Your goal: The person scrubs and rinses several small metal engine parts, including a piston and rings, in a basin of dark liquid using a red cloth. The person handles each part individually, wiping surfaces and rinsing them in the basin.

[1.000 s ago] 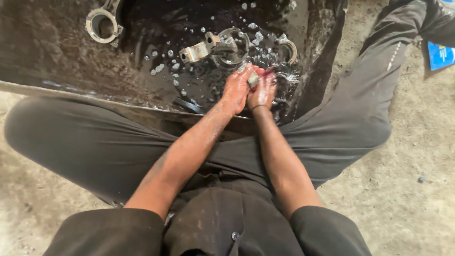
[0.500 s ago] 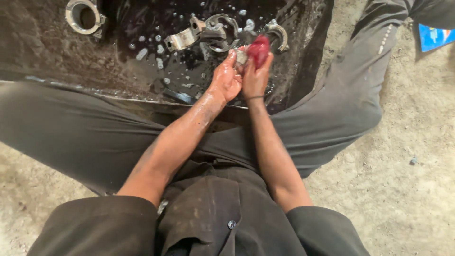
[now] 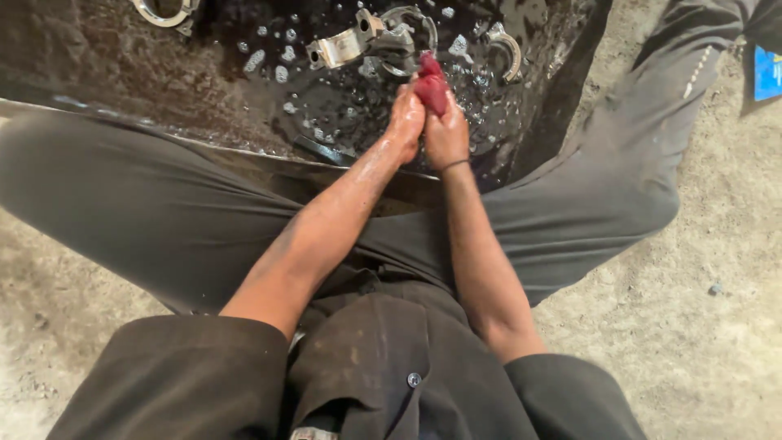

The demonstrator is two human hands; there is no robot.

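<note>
Both my hands meet over a black tray (image 3: 98, 73) filled with dark oily liquid. My right hand (image 3: 447, 134) grips a wet red rag (image 3: 432, 85) and presses it against what my left hand (image 3: 405, 122) holds. The small metal part seen earlier in my left hand is now hidden under the rag and fingers. Just beyond my hands a curved metal bearing cap (image 3: 344, 47) lies in the liquid beside a ring-shaped metal piece (image 3: 405, 28).
Another half-round metal piece (image 3: 509, 50) lies at the tray's right side, and a metal ring (image 3: 167, 11) sits at the top left. My legs in dark trousers spread around the tray. Sandy ground (image 3: 700, 269) lies to the right, with a blue object (image 3: 767, 72) at the edge.
The red rag has come up and over the small metal part, covering it. My hands have stayed together over the tray, shifting slightly.
</note>
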